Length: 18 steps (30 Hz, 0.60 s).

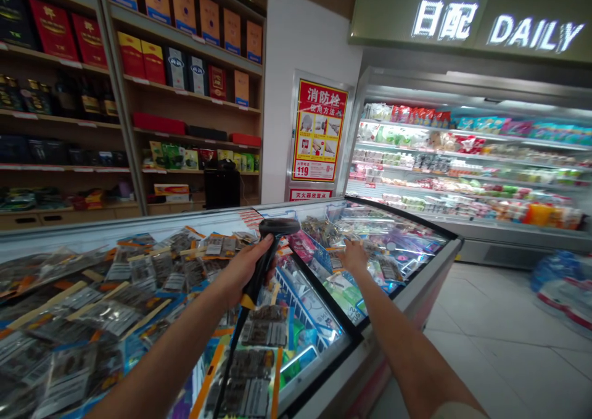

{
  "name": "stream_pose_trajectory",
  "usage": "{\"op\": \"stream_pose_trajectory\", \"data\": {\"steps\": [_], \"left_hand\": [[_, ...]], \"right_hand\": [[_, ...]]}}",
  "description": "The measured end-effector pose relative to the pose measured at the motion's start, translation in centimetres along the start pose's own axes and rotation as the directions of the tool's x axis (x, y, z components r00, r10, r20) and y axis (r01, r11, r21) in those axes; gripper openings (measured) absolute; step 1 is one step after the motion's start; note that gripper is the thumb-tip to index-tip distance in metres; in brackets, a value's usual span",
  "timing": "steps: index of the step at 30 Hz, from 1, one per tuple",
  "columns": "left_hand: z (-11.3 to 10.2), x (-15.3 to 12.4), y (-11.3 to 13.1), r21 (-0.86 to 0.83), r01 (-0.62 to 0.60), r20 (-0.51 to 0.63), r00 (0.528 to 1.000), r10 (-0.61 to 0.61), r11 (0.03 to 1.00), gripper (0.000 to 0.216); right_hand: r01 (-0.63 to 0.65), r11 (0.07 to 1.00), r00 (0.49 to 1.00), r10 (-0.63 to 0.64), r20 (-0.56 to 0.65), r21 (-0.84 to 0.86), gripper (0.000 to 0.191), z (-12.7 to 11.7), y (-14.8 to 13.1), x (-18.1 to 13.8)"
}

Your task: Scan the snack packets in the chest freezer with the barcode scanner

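Note:
My left hand (250,265) is wrapped around the grip of a black barcode scanner (263,265) with a yellow band near its base. The scanner's cable hangs down across several flat, clear packets (259,363) with orange edges and dark contents. My right hand (355,257) reaches over the glass lid of the chest freezer, its visible fingers apart and nothing plainly held in them. Close to its fingertips lies an orange-and-blue packet (336,260). A heap of dark packets (321,229) is just beyond, partly behind the hand.
Many similar packets (124,308) cover the left side of the chest freezer (407,317). Bottles and boxes fill wall shelves (194,98) behind. A lit refrigerated display (467,160) stands back right. Wrapped bottles (567,289) sit on the tiled floor (490,345).

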<state>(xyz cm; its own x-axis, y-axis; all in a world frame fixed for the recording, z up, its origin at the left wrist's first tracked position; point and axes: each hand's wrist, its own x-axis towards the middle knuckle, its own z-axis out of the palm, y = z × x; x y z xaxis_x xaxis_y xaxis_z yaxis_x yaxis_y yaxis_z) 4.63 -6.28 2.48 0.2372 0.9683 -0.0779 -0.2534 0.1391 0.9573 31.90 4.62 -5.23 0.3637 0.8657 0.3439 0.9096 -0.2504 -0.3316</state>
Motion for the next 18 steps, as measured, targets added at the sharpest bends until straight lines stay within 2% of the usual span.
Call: {"op": "stream_pose_trajectory", "data": {"steps": [2, 3, 4, 6, 8, 10, 11, 13, 18], "left_hand": [[-0.1, -0.2, 0.4, 0.007, -0.036, 0.018, 0.999, 0.036, 0.999, 0.036], [-0.2, -0.3, 0.7, 0.006, -0.055, 0.028, 0.998, 0.055, 0.998, 0.036], [-0.2, -0.5, 1.0, 0.002, -0.07, 0.034, 0.997, 0.07, 0.998, 0.036], [-0.2, -1.0, 1.6, -0.01, -0.084, 0.028, 0.996, 0.084, 0.996, 0.036], [-0.2, -1.5, 2.2, -0.018, -0.09, 0.02, 0.996, 0.09, 0.996, 0.037], [-0.1, -1.9, 2.7, -0.024, -0.103, 0.025, 0.994, 0.104, 0.994, 0.039], [-0.1, -2.1, 2.9, -0.027, -0.114, 0.031, 0.993, 0.115, 0.993, 0.039], [0.0, -2.2, 3.1, -0.026, -0.132, 0.041, 0.99, 0.133, 0.991, 0.037], [-0.1, -1.8, 2.8, -0.019, -0.105, 0.023, 0.994, 0.105, 0.994, 0.035]], "right_hand": [[0.075, 0.996, 0.995, -0.071, -0.073, 0.055, 0.04, -1.0, -1.9, -2.0], [0.176, 0.978, 0.981, -0.165, -0.106, 0.111, 0.039, -1.6, -3.2, -3.7], [0.366, 0.914, 0.93, -0.353, -0.102, 0.177, 0.041, -2.2, -4.6, -5.9], [0.662, 0.701, 0.738, -0.672, -0.065, 0.265, 0.056, -3.5, -7.2, -11.0], [0.799, 0.52, 0.532, -0.845, 0.046, 0.302, 0.079, -4.5, -9.1, -16.1], [0.837, 0.436, 0.411, -0.9, 0.146, 0.331, 0.084, -4.8, -10.0, -19.5], [0.841, 0.421, 0.379, -0.907, 0.184, 0.34, 0.082, -4.7, -10.1, -20.3], [0.833, 0.442, 0.379, -0.894, 0.238, 0.332, 0.078, -4.0, -9.9, -20.1], [0.773, 0.588, 0.505, -0.797, 0.331, 0.238, 0.079, -1.7, -8.5, -14.7]]}}
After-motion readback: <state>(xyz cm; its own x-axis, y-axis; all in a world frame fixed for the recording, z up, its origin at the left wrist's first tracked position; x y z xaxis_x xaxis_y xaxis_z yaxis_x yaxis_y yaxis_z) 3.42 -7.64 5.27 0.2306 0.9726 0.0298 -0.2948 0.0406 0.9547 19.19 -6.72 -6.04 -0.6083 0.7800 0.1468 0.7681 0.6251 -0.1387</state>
